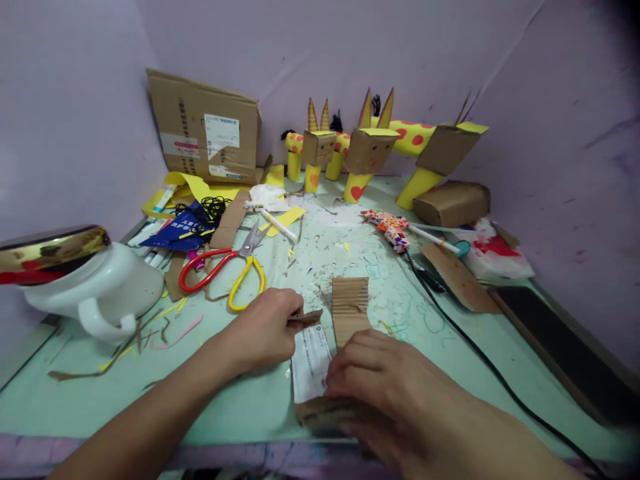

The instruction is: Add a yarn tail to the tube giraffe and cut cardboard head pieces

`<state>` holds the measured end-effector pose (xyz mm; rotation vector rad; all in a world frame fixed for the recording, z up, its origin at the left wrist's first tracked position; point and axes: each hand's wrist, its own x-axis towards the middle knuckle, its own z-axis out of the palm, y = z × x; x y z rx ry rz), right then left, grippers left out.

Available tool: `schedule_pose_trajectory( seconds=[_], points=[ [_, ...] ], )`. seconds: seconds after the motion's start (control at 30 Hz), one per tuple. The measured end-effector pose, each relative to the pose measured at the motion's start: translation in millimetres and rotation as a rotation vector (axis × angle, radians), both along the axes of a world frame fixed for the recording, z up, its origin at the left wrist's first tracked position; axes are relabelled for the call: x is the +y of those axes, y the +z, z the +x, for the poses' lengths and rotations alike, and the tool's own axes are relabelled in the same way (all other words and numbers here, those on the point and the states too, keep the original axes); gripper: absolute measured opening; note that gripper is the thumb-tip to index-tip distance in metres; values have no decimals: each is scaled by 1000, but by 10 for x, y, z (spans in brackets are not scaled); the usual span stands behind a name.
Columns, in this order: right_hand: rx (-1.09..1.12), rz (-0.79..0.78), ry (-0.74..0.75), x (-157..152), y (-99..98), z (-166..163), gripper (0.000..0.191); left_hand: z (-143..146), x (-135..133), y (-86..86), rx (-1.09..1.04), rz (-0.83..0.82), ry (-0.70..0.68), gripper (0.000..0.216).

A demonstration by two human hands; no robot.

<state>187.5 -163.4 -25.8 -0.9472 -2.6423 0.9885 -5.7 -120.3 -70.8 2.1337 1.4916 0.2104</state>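
Near the table's front edge is a piece of brown cardboard with a white printed label. Its far end has a small raised flap, which my left hand pinches between thumb and fingers. My right hand is closed around the right and near side of the cardboard, its fingertips resting by the label; the lower fingers are blurred. A ribbed cardboard strip extends beyond my right fingers; I cannot tell whether it joins the labelled piece. Red-and-yellow-handled scissors lie just beyond my left hand.
At the back stand several yellow tube animals with cardboard heads and a cardboard box. A white mug is at left. On the right are a patterned glue gun, its black cord and a dark phone-like slab.
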Motion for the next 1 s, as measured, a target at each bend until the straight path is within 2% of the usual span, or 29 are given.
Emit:
schedule_pose_trajectory(
  seconds=[0.13, 0.3, 0.43, 0.6, 0.73, 0.83, 0.9, 0.97, 1.0],
  points=[
    [41, -19, -144, 38, -196, -37, 3, -12, -54, -16, -7, 49, -50, 15],
    [17, -50, -224, 33, -354, -33, 3, 7, -114, 26, 59, 78, -147, 15],
    [-25, -24, -234, 43, -372, -79, 2, 5, -121, 44, 68, 58, -151, 18],
    [-45, 23, -229, 20, -354, -120, 1, -32, -122, -22, 33, 96, -151, 18],
    [8, -18, -217, 13, -319, -56, 3, -25, -107, -16, -68, 100, -115, 16],
    [183, -121, -262, 94, -277, 19, 5, -34, -79, 77, -237, 111, 67, 11],
    [422, -291, -319, 193, -267, 50, 9, -65, -54, 148, -464, 76, 192, 15],
    [701, -530, -356, 306, -282, 57, 18, -102, -26, 186, -758, 2, 214, 33],
    [825, -637, -368, 359, -297, 54, 23, -116, -12, 186, -884, -21, 180, 39]
  ],
)
